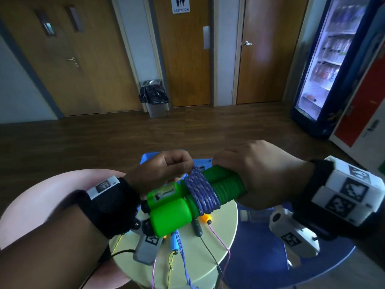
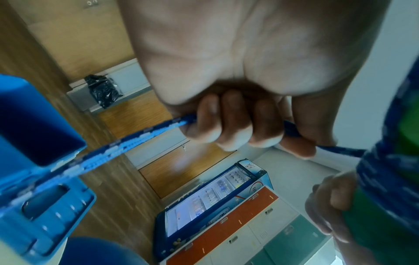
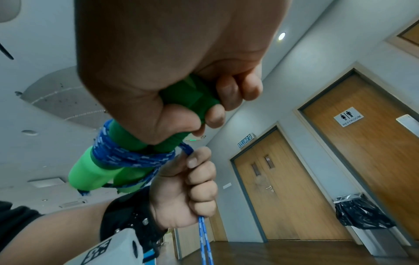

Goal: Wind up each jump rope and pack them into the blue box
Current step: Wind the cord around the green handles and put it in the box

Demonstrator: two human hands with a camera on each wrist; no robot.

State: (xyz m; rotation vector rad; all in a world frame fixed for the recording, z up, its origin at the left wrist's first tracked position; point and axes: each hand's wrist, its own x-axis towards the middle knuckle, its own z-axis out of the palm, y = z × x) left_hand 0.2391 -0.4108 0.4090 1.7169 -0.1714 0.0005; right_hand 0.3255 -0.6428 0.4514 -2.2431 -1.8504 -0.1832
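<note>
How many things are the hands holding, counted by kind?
Green handles, gripped by the right hand: 2
Blue rope, pinched by the left hand: 1
Total: 3

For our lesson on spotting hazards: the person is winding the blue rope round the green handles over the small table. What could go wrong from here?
1. The left hand only pinches the rope; if it slips, the coils on the handles may loosen.
2. The rope's free length hangs off the table among other ropes, so it could tangle with them or drag them.
3. The right hand grips both handles at one end; they might twist apart.
</note>
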